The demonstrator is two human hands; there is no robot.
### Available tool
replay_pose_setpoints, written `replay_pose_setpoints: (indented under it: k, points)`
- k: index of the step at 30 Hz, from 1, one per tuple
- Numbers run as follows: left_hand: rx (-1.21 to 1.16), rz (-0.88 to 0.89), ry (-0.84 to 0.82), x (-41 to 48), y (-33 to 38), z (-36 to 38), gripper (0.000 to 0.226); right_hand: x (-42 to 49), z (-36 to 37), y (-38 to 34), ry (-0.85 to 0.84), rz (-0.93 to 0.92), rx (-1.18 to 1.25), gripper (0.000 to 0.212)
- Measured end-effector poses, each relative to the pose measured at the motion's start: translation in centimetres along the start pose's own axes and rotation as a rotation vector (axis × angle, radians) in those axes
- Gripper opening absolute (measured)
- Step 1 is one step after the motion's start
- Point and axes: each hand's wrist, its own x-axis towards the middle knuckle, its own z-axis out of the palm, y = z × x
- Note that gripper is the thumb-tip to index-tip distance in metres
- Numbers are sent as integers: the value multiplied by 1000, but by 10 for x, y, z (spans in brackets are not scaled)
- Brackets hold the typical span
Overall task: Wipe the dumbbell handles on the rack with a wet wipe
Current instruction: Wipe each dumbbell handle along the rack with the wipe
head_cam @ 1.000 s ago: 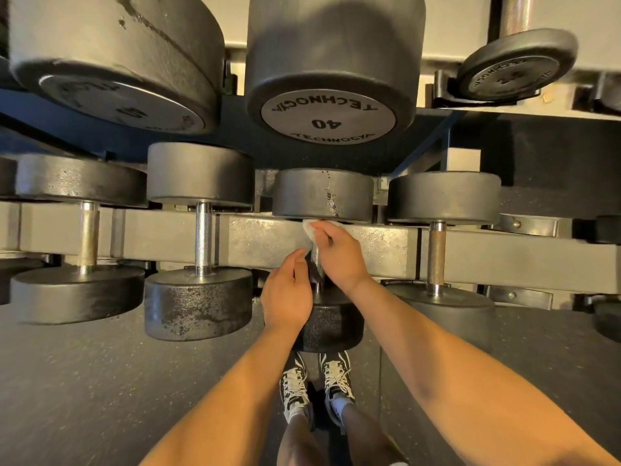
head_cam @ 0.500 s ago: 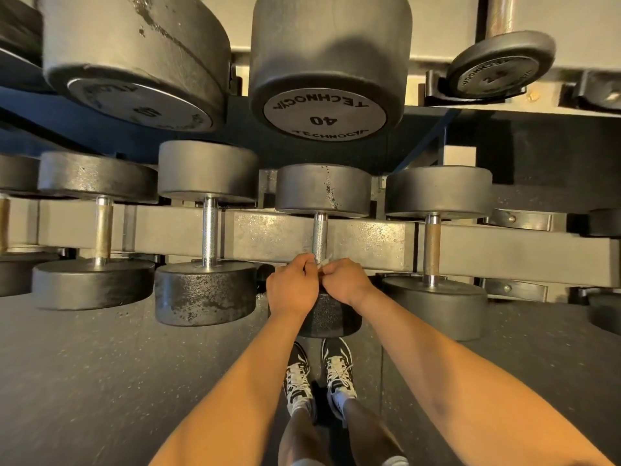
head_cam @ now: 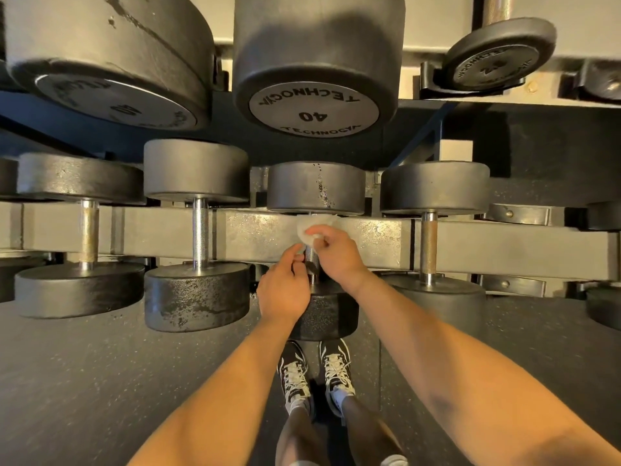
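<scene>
Both hands work one dumbbell handle [head_cam: 312, 256] on the rack [head_cam: 252, 233]; my right hand [head_cam: 339, 253] pinches the wet wipe [head_cam: 312, 227] at its far end; my left hand [head_cam: 284, 287] grips it just nearer me.

We see a grey rack [head_cam: 255, 237] whose lower rail carries a row of dumbbells [head_cam: 196, 169], their handles crossing it. Its upper tier holds bigger ones, among them a 40 dumbbell [head_cam: 316, 62]. Dark speckled floor [head_cam: 100, 381] lies below.
</scene>
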Motion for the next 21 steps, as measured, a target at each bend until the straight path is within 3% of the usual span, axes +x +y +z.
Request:
replay_pose_setpoints:
  k: [8, 13, 21]
  points:
    - [-55, -8, 1, -5, 4, -2, 42, -27, 8, 12, -239, 163, -296, 25]
    - [-30, 4, -16, -5, 2, -3, 40, -17, 1, -11, 20, 21, -231, 33]
    - [-160, -21, 33, -2, -5, 3, 36, -24, 0, 6, -156, 118, -169, 38]
